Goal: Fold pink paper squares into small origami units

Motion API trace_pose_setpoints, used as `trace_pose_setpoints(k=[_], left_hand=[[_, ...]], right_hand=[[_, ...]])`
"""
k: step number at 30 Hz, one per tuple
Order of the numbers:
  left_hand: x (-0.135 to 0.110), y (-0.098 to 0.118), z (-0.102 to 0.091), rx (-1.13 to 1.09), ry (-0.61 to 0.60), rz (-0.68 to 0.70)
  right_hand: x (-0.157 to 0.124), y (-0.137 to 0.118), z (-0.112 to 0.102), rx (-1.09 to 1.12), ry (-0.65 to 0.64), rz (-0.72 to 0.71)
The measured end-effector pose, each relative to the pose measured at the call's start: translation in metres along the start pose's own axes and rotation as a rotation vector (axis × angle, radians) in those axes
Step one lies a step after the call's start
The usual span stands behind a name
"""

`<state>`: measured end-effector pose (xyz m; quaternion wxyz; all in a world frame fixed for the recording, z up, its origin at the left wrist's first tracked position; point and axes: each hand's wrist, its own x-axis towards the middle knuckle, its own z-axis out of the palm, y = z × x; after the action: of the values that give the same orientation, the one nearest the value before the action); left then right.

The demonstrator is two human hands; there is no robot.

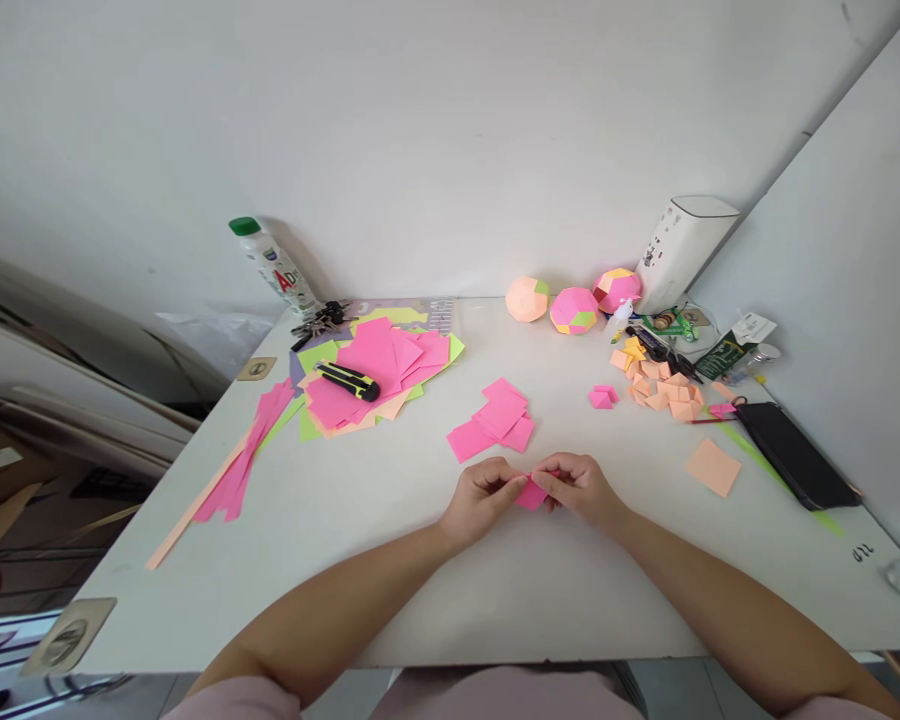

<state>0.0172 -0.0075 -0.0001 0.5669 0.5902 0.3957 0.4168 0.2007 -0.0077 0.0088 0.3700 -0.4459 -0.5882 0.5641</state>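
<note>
Between my two hands is a small piece of pink paper [530, 495], partly covered by my fingers. My left hand [487, 498] pinches its left side, thumb on top. On the other side my right hand [574, 486] grips it between thumb and fingers. Just beyond my hands lie several pink paper squares [501, 412], overlapping on the white table. A folded pink paper piece [604, 397] rests farther right, beside a heap of folded orange paper pieces [664, 388].
A black and yellow box cutter [349, 381] lies on stacked coloured paper [379, 360]. Paper strips [247, 450] are at the left. Paper balls [574, 311], a white bottle [277, 268] and a white container [686, 250] stand by the wall. A black pouch [795, 455] lies right.
</note>
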Motion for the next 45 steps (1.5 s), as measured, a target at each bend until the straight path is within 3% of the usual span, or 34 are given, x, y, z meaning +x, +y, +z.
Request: trace_pose_setpoints(k=[10, 16, 22, 30, 39, 45], left_hand=[[-0.0001, 0.0034, -0.0013, -0.033, 0.002, -0.004], [0.0000, 0.0037, 0.0014, 0.070, 0.004, -0.007], [-0.0008, 0.0031, 0.0006, -0.088, -0.006, -0.086], [0.0005, 0.0024, 0.0006, -0.094, 0.022, -0.075], [-0.0010, 0.0061, 0.0014, 0.016, -0.024, -0.057], [-0.0003, 0.0026, 0.0023, -0.107, 0.028, -0.092]], right_hand=[[-0.0005, -0.0017, -0.0013, 0.003, 0.002, -0.011], [-0.0007, -0.0009, 0.0010, -0.070, -0.043, -0.031], [-0.0017, -0.0028, 0.0011, -0.043, 0.008, -0.024], [-0.0014, -0.0028, -0.0005, -0.011, -0.007, -0.054], [-0.0020, -0.0025, 0.0032, -0.120, -0.030, -0.081], [-0.0018, 0.0009, -0.0007, -0.031, 0.029, -0.035]])
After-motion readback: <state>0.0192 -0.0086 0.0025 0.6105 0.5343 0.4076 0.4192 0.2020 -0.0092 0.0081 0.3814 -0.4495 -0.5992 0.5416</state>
